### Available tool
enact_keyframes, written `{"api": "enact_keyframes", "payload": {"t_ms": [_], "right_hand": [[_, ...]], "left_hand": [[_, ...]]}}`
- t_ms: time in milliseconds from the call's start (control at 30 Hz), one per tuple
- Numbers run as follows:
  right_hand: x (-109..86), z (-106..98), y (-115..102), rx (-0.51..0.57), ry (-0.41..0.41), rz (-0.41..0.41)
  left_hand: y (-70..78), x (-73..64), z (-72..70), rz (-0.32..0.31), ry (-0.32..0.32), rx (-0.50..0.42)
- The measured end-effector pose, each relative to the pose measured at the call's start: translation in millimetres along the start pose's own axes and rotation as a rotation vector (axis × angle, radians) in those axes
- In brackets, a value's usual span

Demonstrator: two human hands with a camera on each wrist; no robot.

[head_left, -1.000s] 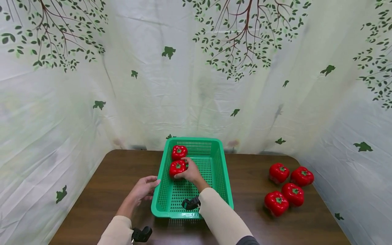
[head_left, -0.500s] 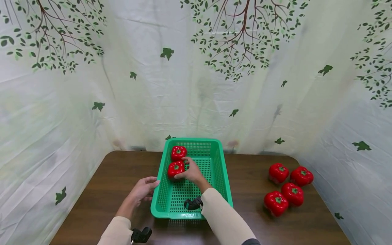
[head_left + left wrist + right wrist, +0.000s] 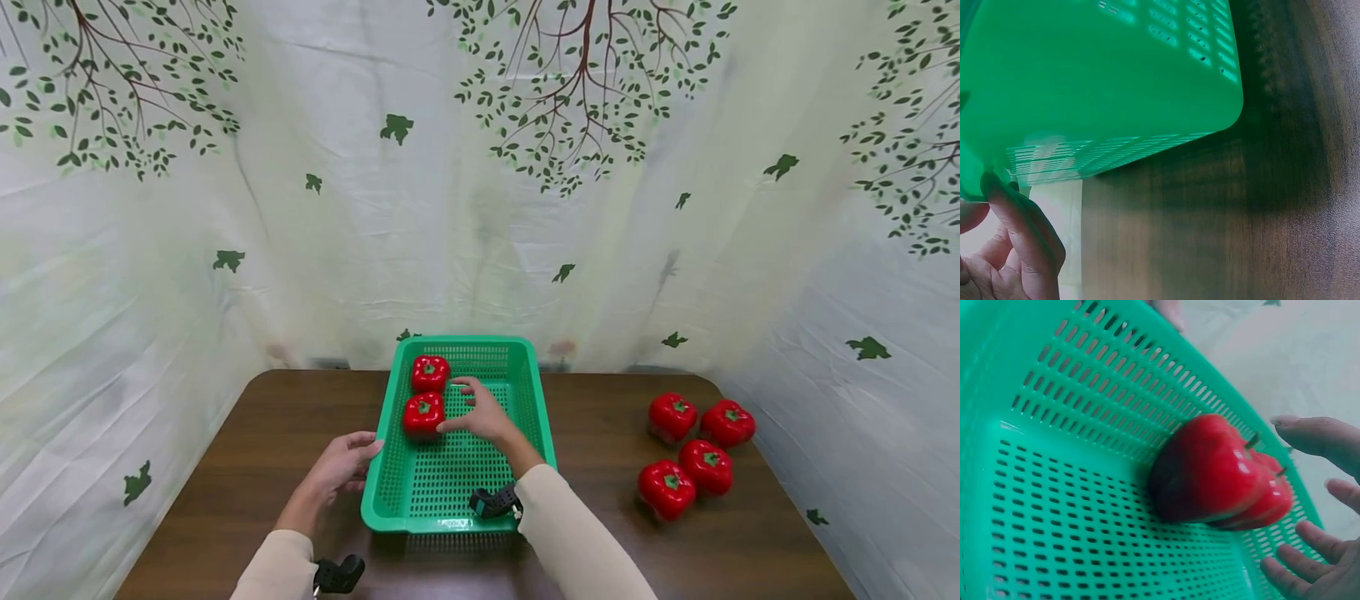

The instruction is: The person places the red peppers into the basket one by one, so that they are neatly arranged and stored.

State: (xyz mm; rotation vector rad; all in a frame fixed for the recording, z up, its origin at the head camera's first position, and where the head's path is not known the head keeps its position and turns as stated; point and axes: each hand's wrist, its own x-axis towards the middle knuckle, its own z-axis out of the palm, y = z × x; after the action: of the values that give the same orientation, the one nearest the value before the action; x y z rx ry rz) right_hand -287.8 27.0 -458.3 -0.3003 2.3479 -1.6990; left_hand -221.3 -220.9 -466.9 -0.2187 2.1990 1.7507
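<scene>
A green perforated plastic basket (image 3: 459, 523) stands on the brown table, with two red bell peppers inside along its left wall. The nearer bell pepper (image 3: 423, 416) sits in front of the farther bell pepper (image 3: 431, 373). My right hand (image 3: 483, 414) is over the basket just right of the nearer pepper, fingers spread and holding nothing. In the right wrist view its fingers (image 3: 1319, 540) are apart from both peppers. My left hand (image 3: 341, 467) pinches the basket's left rim between thumb and fingers; the left wrist view shows the fingertips (image 3: 994, 187) under the rim.
On the table's right side lies a group of several red bell peppers (image 3: 697, 457). A pale curtain (image 3: 480, 208) printed with branches and leaves hangs behind and beside the table (image 3: 600, 500).
My right hand has let go of the nearer bell pepper and drawn back to the right with its fingers spreading. The left hand stays at the basket's rim. The head view has shifted slightly.
</scene>
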Motion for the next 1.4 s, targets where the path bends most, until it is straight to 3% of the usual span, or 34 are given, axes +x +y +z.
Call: {"api": "enact_keyframes", "payload": {"t_ms": [267,533,867,1400], "right_hand": [[-25.7,-32.8,-9.8,0.022,-0.057,-0.041],[-44.9,-57.5,-2.9,0.054,-0.076,-0.119],[-69.9,-89.1,7.5,0.008,-0.078,-0.223],[-125.2,-147.9,38.4,0.004,0.106,-0.345]], "left_hand": [[0.7,-0.1,-0.6,-0.003,0.005,-0.001],[0.1,0.4,-0.1,-0.012,0.004,0.005],[-0.2,2.4,0.8,-0.014,0.0,0.004],[-1.6,2.6,0.5,-0.007,0.002,0.002]]}}
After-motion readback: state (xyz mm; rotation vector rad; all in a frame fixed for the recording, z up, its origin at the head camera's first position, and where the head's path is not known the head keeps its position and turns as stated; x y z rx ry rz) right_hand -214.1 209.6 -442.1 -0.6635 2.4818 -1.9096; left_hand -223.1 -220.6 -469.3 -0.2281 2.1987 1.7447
